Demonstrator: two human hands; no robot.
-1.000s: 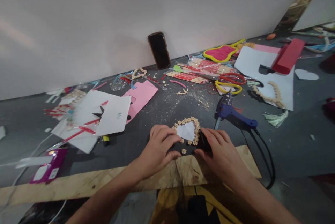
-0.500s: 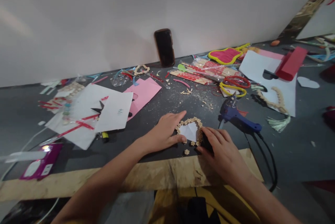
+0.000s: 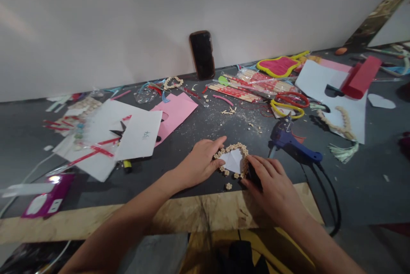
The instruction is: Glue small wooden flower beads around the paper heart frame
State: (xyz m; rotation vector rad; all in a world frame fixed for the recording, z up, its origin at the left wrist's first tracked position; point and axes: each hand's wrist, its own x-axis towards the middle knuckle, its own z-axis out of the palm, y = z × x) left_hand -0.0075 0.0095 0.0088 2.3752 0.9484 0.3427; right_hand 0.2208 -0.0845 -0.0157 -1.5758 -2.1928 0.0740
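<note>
A heart-shaped ring of small beige flower-like pieces lies around a white paper heart near the table's front edge. My left hand grips its left side, with the thumb on the rim and the forefinger reaching past it. My right hand holds the right side, its fingertips against the beige pieces. Something dark shows beneath the right palm, and I cannot tell whether it is an object or shadow. One loose flower piece rests just below the heart.
A blue glue gun lies to the right, its cord curving toward the front edge. Behind it are yellow-handled scissors and patterned chopsticks. A phone leans on the wall. White papers and a purple box occupy the left.
My left thumb has drawn back to the heart's left rim, uncovering beige pieces at the lower left. My right hand stays nearly the same. The view has shifted slightly.
</note>
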